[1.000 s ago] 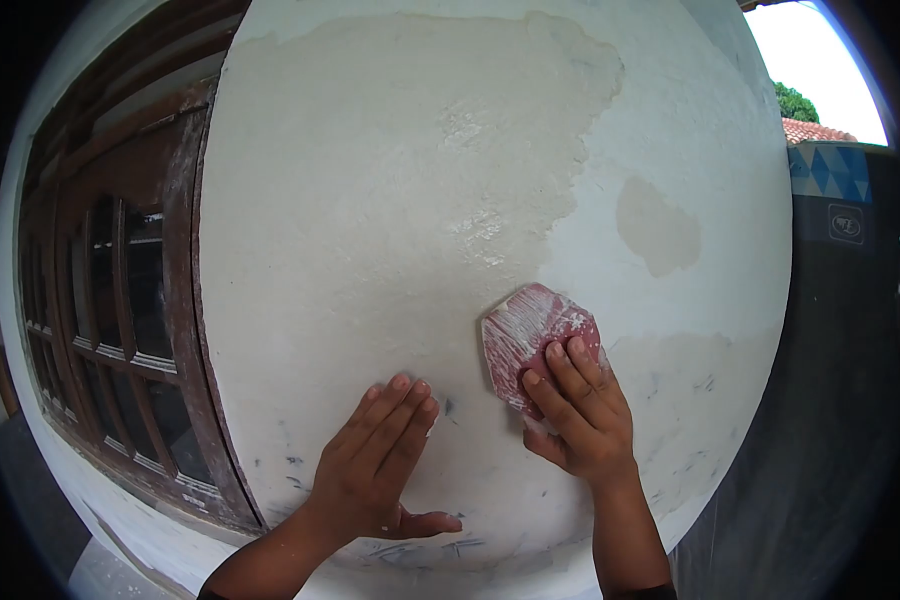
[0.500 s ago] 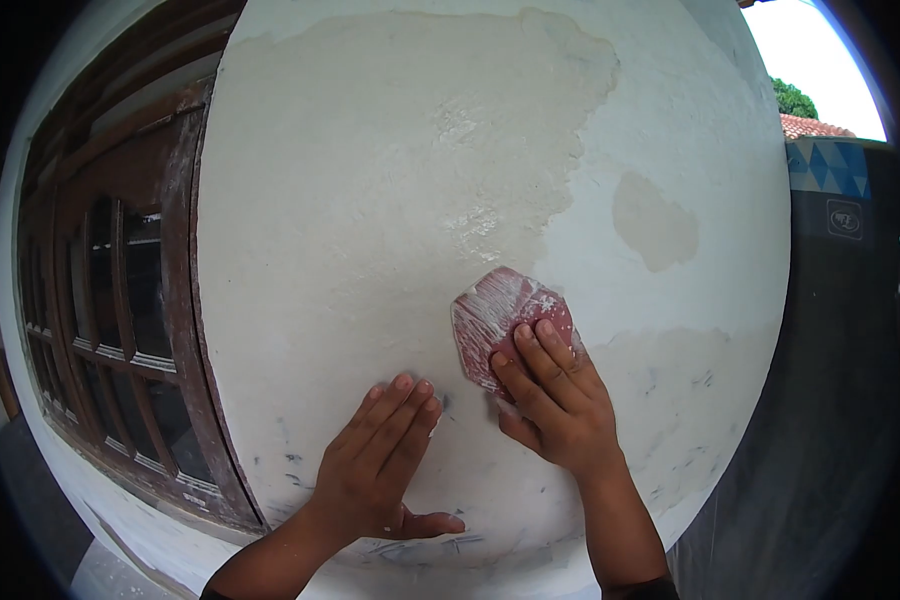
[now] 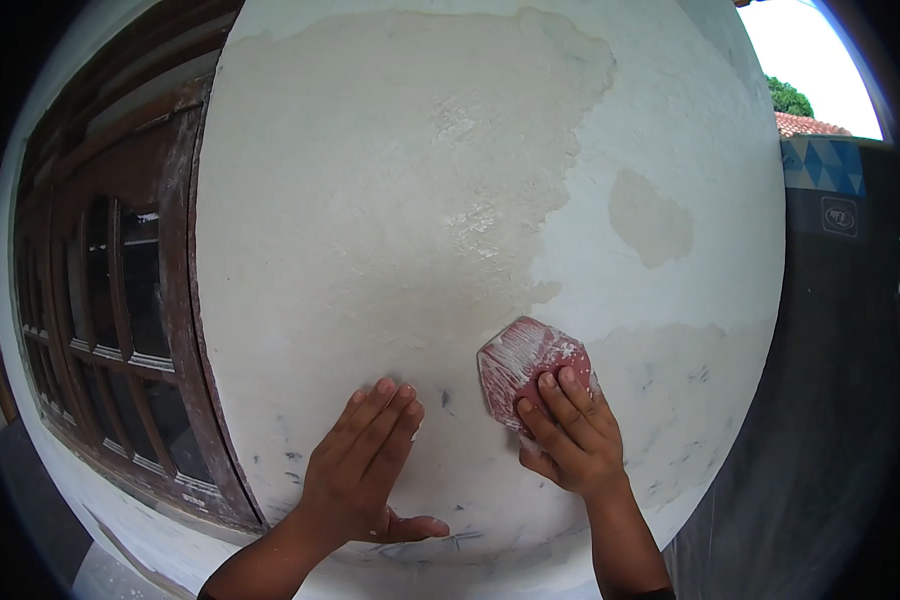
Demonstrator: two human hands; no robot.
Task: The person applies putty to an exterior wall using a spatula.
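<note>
A reddish, many-sided flat pad (image 3: 515,365) smeared with white paste lies against the pale wall (image 3: 350,200). My right hand (image 3: 575,430) holds it, with the fingers over its lower right part and the thumb at its lower edge. To the left, my left hand (image 3: 365,465) rests flat on the wall, holding nothing, its fingers up and its thumb out to the right. Above the pad the wall has a wide greyish damp-looking area with shiny wet spots. A smaller grey patch (image 3: 650,218) lies to the upper right.
A dark brown wooden window frame (image 3: 185,300) with glass panes runs along the left. On the right hangs a dark sheet (image 3: 830,330) with a blue and white patterned band (image 3: 822,166). Behind it are a tiled roof (image 3: 808,125) and a green tree (image 3: 790,97).
My right hand and the pad have moved down and slightly right along the wall. My left hand has shifted slightly left.
</note>
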